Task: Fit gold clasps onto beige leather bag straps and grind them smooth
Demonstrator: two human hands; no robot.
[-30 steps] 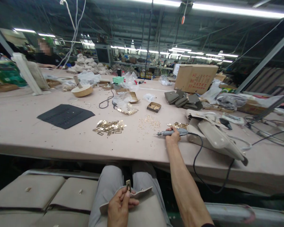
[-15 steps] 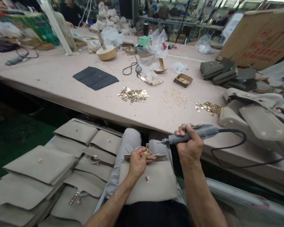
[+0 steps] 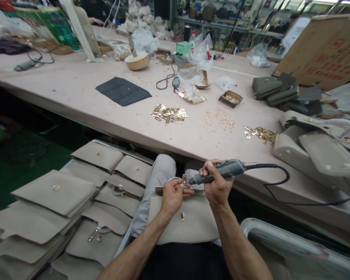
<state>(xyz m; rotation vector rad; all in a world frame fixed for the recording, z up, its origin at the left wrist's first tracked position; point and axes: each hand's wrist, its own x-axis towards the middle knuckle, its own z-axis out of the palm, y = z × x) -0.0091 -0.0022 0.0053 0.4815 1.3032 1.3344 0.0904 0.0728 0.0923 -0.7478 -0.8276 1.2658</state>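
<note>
A beige bag [image 3: 186, 225] lies across my lap, with a small gold lock piece on its front. My left hand [image 3: 172, 196] is closed on the edge of the bag's flap, its fingers pinching near a gold clasp plate [image 3: 184, 178] that stands up there. In my right hand [image 3: 218, 184] is a grey electric screwdriver [image 3: 229, 170], held level and pointing left. Its tip is right beside the clasp plate; whether they touch I cannot tell. A black cable runs from the screwdriver's back end to the right.
Beige bag pieces [image 3: 54, 190] are stacked at my left. On the table [image 3: 128, 120] lie gold plates [image 3: 169, 114], small screws [image 3: 220, 118], gold fittings [image 3: 262, 134] and a dark sheet [image 3: 123, 91]. Beige bags [image 3: 323, 147] and a cardboard box [image 3: 323, 46] stand right.
My right hand has moved left and brought the screwdriver's tip up to the clasp plate. My left hand keeps its grip on the flap. The view has shifted slightly.
</note>
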